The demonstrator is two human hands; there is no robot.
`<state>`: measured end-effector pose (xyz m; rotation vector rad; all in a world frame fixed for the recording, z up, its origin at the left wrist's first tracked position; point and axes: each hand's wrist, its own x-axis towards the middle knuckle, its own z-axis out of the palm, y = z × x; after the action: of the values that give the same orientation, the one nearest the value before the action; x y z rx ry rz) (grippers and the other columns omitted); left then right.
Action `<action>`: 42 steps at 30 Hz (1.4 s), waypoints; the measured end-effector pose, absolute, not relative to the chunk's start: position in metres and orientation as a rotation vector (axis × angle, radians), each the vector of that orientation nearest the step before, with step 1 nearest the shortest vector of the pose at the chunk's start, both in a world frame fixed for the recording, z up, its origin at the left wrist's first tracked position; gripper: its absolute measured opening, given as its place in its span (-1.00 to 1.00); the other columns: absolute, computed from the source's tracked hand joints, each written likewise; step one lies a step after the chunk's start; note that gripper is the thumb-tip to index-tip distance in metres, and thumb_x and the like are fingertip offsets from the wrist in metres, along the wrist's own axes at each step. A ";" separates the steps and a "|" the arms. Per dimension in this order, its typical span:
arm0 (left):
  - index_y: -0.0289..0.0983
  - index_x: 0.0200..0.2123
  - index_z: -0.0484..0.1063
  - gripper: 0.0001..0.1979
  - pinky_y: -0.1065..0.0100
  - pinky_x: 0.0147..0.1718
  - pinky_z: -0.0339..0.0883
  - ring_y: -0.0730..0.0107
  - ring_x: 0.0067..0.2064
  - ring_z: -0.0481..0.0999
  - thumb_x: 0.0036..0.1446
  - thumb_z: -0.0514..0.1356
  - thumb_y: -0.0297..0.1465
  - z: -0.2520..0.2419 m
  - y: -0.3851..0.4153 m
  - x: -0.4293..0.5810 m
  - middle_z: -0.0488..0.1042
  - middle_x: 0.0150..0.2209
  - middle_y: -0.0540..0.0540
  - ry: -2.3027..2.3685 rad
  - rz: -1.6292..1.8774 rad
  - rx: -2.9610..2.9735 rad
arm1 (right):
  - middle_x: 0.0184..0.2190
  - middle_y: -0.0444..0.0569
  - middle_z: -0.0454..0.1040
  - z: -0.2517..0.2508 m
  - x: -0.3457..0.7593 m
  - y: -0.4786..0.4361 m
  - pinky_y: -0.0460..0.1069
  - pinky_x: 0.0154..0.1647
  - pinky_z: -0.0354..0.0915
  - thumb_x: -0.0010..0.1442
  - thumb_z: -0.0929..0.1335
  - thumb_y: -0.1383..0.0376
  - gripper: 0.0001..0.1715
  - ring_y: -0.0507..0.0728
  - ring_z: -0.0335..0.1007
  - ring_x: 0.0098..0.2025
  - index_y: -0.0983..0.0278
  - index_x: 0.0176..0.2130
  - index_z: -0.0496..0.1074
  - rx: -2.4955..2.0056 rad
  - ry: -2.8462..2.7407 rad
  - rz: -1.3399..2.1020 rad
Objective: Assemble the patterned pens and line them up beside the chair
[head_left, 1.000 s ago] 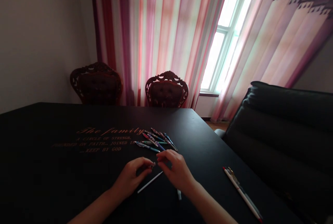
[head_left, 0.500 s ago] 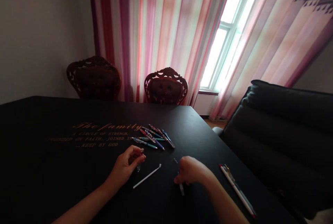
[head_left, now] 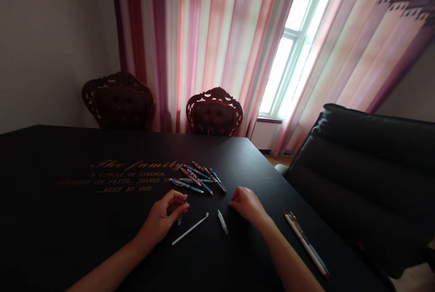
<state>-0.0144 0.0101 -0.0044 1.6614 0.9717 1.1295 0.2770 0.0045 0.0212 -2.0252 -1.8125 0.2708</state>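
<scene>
The left hand (head_left: 165,215) is resting on the black table (head_left: 68,219) with its fingers curled together around a small see-through pen piece (head_left: 180,216), pinching it near the top so it is standing almost straight up. Just to the right of that hand, a thin white stick (head_left: 190,235) is lying slanted on the table, not touching the hand. A short white piece (head_left: 222,221) is lying a little farther right, between the 2 hands. The right hand (head_left: 248,204) is lying low on the table with its fingers bent and close together; it is too dark to tell if the fingertips are pinching anything. Behind both hands, a pile of colorful pens (head_left: 200,178) is lying next to the gold words (head_left: 132,176) printed on the table. To the right of the right arm, 2 long pens (head_left: 305,243) are lying side by side near the table edge. A dark padded chair (head_left: 367,174) is standing beside the table, and 2 carved wooden chairs (head_left: 214,113) are standing at the far side in front of striped pink curtains (head_left: 210,34).
</scene>
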 end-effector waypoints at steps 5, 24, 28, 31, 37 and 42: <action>-0.22 -0.24 0.42 -0.79 0.23 -0.22 0.50 0.21 -0.26 0.61 0.10 0.28 -0.25 -0.003 0.009 -0.014 0.59 -0.32 -0.06 0.988 1.125 1.665 | -0.46 -0.07 0.51 0.020 0.263 0.004 -0.11 -0.41 0.16 -0.01 0.33 0.51 -0.82 0.06 0.39 -0.41 0.29 -0.43 0.51 -1.931 -1.861 0.407; -0.21 -0.23 0.41 -0.80 0.21 -0.19 0.50 0.20 -0.22 0.61 0.11 0.28 -0.28 -0.001 0.007 -0.015 0.59 -0.30 -0.07 0.997 1.119 1.691 | -0.33 -0.08 0.47 0.027 0.211 -0.019 -0.08 -0.25 0.22 0.07 0.38 0.41 -0.85 0.09 0.38 -0.28 0.21 -0.33 0.53 -1.662 -2.047 0.359; -0.21 -0.22 0.41 -0.81 0.23 -0.20 0.50 0.20 -0.22 0.61 0.11 0.27 -0.28 0.000 0.007 -0.015 0.59 -0.30 -0.06 1.000 1.121 1.700 | -0.26 -0.05 0.46 0.022 0.211 -0.018 -0.05 -0.11 0.23 0.06 0.42 0.38 -0.82 0.15 0.36 -0.13 0.17 -0.27 0.56 -1.611 -2.089 0.414; -0.21 -0.22 0.40 -0.81 0.22 -0.18 0.49 0.22 -0.23 0.61 0.13 0.27 -0.29 -0.001 0.007 -0.015 0.59 -0.30 -0.05 0.991 1.109 1.704 | -0.24 -0.06 0.46 0.018 0.213 -0.017 -0.05 -0.11 0.23 0.06 0.43 0.40 -0.78 0.14 0.36 -0.13 0.16 -0.25 0.57 -1.581 -2.116 0.474; -0.20 -0.21 0.40 -0.85 0.25 -0.18 0.47 0.24 -0.20 0.59 0.17 0.23 -0.30 -0.001 0.007 -0.015 0.58 -0.26 -0.04 1.014 1.078 1.795 | -0.32 -0.09 0.46 0.017 0.214 -0.014 -0.06 -0.20 0.24 0.04 0.42 0.44 -0.87 0.10 0.37 -0.24 0.22 -0.36 0.53 -1.522 -2.074 0.472; -0.18 -0.21 0.46 -0.91 0.30 -0.15 0.40 0.30 -0.19 0.55 0.21 0.20 -0.35 0.004 0.004 -0.015 0.55 -0.25 -0.01 0.977 1.067 2.019 | -0.43 -0.14 0.45 0.029 0.204 -0.019 -0.09 -0.31 0.25 0.09 0.38 0.46 -0.88 0.04 0.37 -0.38 0.25 -0.35 0.48 -1.319 -1.925 0.447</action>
<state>-0.0154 0.0039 0.0041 2.0192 0.9766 1.0665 0.2039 -0.0195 0.0293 -1.3190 -1.9249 0.4473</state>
